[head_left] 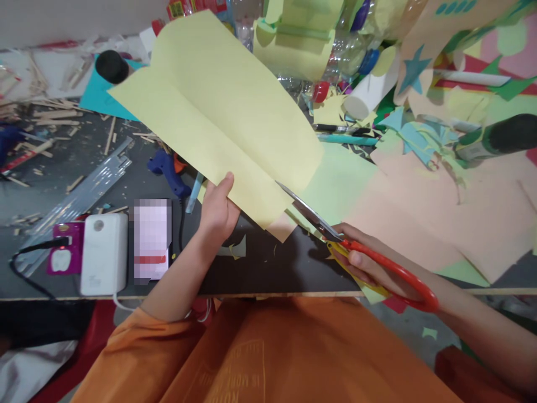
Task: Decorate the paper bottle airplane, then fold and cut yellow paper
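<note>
My left hand (220,210) grips the lower left edge of a large pale yellow paper sheet (251,106), thumb on top and fingers underneath. The sheet is raised above the table, with a crease running along it and its far end curling. In my right hand (364,260) is a pair of scissors (403,277) with red and yellow handles. Their blades point up and left, meeting the sheet near its lower right edge, where a cut shows. Part of the lower blade is hidden by the paper.
On the left are a blue glue gun (170,170), a phone (151,240), a white power bank (104,254) and scattered wooden sticks (59,115). Pink paper (419,212), a dark bottle (499,137), a white cup (371,89) and paper scraps lie on the right. The table edge (260,294) runs before me.
</note>
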The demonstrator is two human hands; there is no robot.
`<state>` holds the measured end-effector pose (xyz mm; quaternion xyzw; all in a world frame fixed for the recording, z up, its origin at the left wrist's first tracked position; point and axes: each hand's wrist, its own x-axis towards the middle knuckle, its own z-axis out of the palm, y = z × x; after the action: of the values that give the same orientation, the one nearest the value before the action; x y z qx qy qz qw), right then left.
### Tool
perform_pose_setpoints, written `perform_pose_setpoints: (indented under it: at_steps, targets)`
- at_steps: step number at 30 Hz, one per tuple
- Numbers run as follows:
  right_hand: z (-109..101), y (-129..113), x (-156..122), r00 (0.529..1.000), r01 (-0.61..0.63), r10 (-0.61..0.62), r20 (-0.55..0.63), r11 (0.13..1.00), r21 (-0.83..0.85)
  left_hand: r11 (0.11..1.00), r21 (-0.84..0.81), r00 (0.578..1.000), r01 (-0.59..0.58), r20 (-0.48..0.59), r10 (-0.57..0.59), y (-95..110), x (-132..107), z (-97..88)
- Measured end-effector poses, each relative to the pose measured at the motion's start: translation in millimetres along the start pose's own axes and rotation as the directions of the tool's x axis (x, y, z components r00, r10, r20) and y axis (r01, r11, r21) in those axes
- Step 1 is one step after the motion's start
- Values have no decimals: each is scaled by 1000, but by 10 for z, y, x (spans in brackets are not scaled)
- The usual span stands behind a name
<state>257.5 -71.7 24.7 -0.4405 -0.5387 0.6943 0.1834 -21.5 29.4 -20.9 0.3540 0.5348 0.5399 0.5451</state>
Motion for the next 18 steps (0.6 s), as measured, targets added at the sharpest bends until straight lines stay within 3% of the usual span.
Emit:
perform_pose_setpoints:
  at_steps: [3, 10, 13, 18]
  targets:
    - [-8, 7, -41, 999, 31, -31, 18, 999, -28, 1000, -8, 1000, -2, 6, 2, 7, -6, 9]
    - [-8, -115, -98, 989, -101, 81, 127, 981, 164, 1000, -8, 1000, -7, 27, 7, 46, -63, 20]
    - [3, -159, -73, 988, -134, 115, 104, 969, 208, 1000, -26, 999, 3, 54, -1, 30, -61, 18]
    - [23, -167, -17, 994, -55, 41, 105, 990, 133, 1000, -15, 998, 15, 56, -14, 20, -69, 22]
